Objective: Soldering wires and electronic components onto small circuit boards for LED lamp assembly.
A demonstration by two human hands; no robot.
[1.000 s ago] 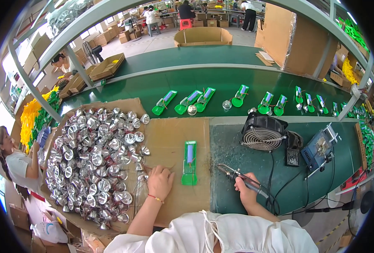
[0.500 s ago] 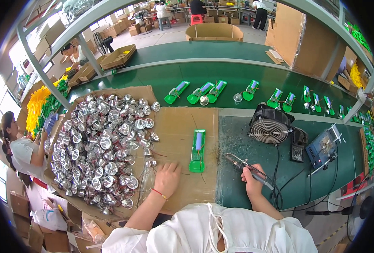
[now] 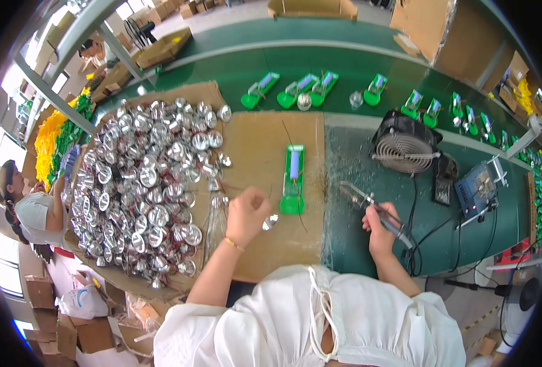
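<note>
My left hand (image 3: 247, 215) is closed in a pinch over the cardboard. A silver reflector cup (image 3: 270, 222) sits just below its fingertips, with a thin wire running up from the fingers; the grip point itself is hidden. To the right of that hand lies a green plastic casing (image 3: 293, 199) holding a purple cylindrical cell (image 3: 294, 164) and a small circuit board. Thin dark wires stick out beyond both its ends. My right hand (image 3: 381, 227) grips a soldering iron (image 3: 393, 229), whose tip points up and left, apart from the casing.
A large heap of silver reflector cups (image 3: 148, 183) covers the left side. Several green casings (image 3: 260, 90) line the far belt. At right stand a black fan (image 3: 405, 144), a dark holder (image 3: 444, 177) and a blue soldering station (image 3: 477, 188). A co-worker (image 3: 35, 211) sits at far left.
My left hand has lifted from beside the heap and moved inward, now with a reflector cup at its fingers. The soldering iron stays in my right hand. The whole view has tilted downward.
</note>
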